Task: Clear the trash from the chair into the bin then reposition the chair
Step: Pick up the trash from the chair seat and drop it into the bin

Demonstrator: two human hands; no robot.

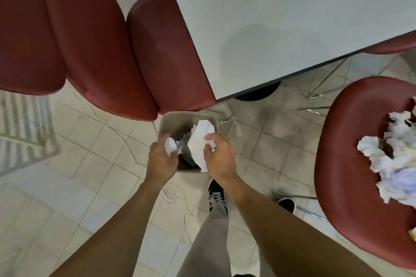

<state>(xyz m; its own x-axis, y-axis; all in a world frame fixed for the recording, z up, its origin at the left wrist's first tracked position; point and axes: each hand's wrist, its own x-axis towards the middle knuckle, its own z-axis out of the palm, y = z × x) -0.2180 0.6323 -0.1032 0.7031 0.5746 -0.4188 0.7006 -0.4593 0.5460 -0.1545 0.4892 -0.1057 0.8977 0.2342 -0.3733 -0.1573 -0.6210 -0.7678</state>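
Observation:
A small grey bin stands on the tiled floor by the table corner. Both my hands hover over its opening. My left hand is closed on a small white paper wad. My right hand grips a larger crumpled white paper that hangs over the bin. At the right, a red chair carries a pile of crumpled white paper trash on its seat, with a bit of yellow at the edge.
A pale grey table fills the upper right, its corner just above the bin. Two more red chairs stand upper left, one tucked under the table. A striped mat lies at the left. My feet stand just behind the bin.

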